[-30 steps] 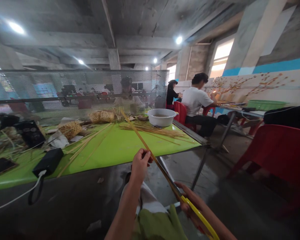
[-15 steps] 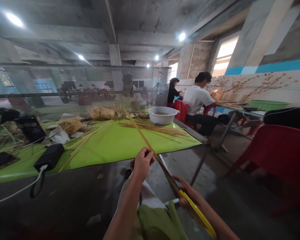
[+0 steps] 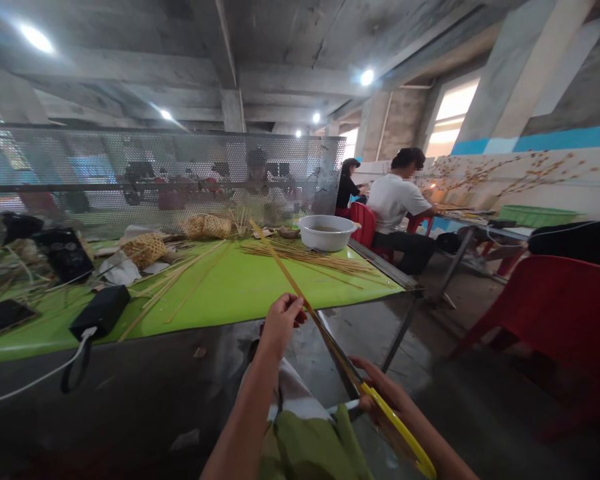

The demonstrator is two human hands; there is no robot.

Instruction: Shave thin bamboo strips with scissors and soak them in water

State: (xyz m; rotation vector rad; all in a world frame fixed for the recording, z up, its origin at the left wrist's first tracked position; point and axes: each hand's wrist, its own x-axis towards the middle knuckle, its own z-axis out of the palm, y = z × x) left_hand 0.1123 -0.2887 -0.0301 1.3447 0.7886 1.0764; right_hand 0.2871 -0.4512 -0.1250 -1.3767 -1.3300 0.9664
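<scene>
My left hand (image 3: 284, 321) is closed in a pinch on a long, flat bamboo strip (image 3: 280, 263) near the table's front edge. The strip's far end slopes up over the table; its near part runs down toward my right hand (image 3: 383, 400). That hand is closed around a yellow-handled bladed tool (image 3: 397, 427), held low to the right above my lap. Its dark, narrow blade lies along the strip, pointing toward my left hand. Whether the blade is single or paired I cannot tell. My right fingers are partly hidden behind the handle.
On the green-covered table (image 3: 215, 300) are thin sticks (image 3: 310, 260), a white basin (image 3: 326, 235) of liquid, woven pieces (image 3: 143, 250), a black box (image 3: 100, 312) with a white cable and a phone (image 3: 5, 319). Red chairs (image 3: 555, 320) and seated people (image 3: 397, 200) are to the right.
Both hands keep nearly the same place and grip. The view has shifted slightly; the left fingertips look a little looser around the strip.
</scene>
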